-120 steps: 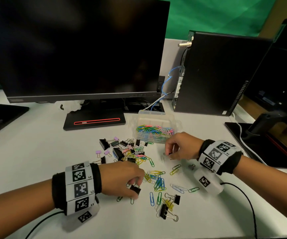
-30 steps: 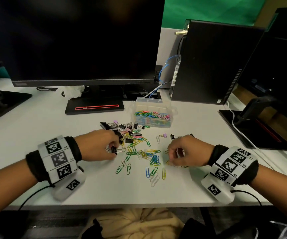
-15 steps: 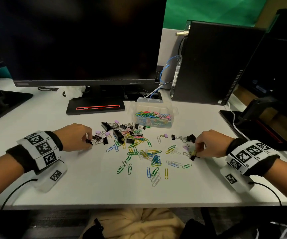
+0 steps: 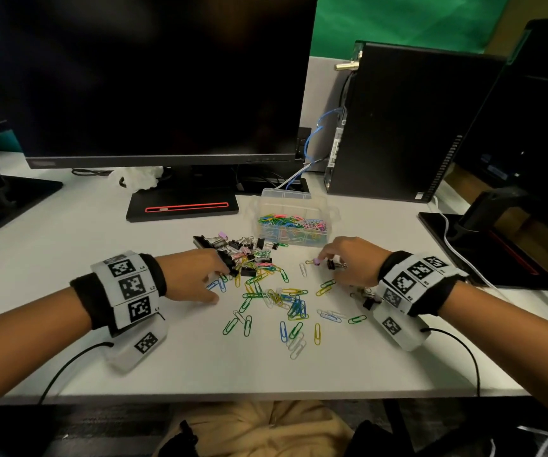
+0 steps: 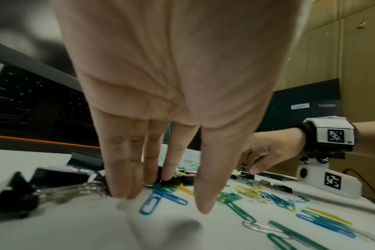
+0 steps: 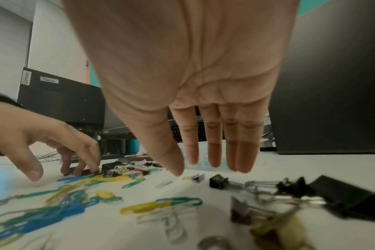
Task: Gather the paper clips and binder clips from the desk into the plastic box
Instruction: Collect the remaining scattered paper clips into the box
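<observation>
- We see the plastic box (image 4: 294, 215), right of centre in the head view, already holding a layer of coloured paper clips; that part of the job looks done.
- Most of the work remains: paper clips (image 4: 275, 300) lie scattered across the middle of the white worktop (image 4: 68, 245), and binder clips (image 4: 233, 247) sit heaped just left of the box.
- Our left hand (image 4: 196, 275) hovers at the heap's lower left edge, fingers straight and pointing down, the tips touching the clips; the grip is loose and carries nothing.
- Our right hand (image 4: 353, 262) reaches in from the right, fingers extended above a small purple binder clip (image 4: 315, 260) and a black binder clip (image 4: 332, 264); its grip holds nothing either.
- More binder clips (image 4: 363, 296) lie beside the right wrist.
</observation>
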Available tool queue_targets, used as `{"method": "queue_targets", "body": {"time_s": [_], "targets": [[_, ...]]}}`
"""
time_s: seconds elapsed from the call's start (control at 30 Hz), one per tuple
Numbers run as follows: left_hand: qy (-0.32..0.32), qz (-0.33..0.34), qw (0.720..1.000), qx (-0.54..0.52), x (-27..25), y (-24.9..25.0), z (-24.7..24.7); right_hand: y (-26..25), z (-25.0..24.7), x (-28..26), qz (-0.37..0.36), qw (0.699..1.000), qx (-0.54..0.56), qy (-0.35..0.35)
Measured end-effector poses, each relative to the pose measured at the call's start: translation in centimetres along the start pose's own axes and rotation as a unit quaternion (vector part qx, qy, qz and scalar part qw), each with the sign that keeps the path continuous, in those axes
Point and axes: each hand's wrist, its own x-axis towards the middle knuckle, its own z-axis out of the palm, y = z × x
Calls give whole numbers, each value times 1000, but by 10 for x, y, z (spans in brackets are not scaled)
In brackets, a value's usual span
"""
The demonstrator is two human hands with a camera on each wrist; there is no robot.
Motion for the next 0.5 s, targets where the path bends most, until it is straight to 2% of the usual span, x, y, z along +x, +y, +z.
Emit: {"method": "queue_targets", "body": {"time_s": [0.27, 0.5], "targets": [[-39, 1, 999, 36, -4, 10, 6, -23, 18, 15, -25, 999, -28, -19], [-44, 53, 997, -29, -5, 30, 12, -40, 20, 5, -74, 996, 5, -38]]}}
